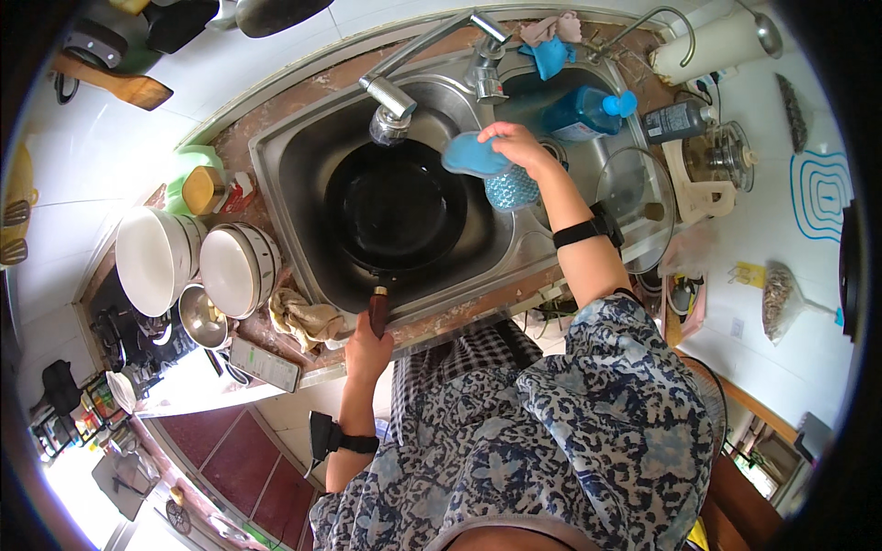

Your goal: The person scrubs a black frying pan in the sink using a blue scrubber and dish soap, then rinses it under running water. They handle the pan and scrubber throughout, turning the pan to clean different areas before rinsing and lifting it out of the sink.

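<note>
A black frying pan [396,206] rests in the larger basin of the steel double sink [286,237], under the faucet [391,103]. My left hand [368,348] grips its brown handle [377,313] at the front edge of the counter. My right hand [513,146] holds a blue scrubbing sponge [475,155] above the pan's right rim. A textured, glittery blue pad [512,189] is just below the sponge, over the divider; whether the two are joined I cannot tell. A blue soap pump bottle [586,113] lies across the smaller basin at the right.
Left of the sink stand stacked white bowls [155,262], a steel bowl [204,317], a crumpled cloth [303,317] and a phone [264,364] at the counter edge. A glass lid [634,200] and a dark bottle [679,122] are at the right. Utensils, including a wooden spatula [124,82], hang upper left.
</note>
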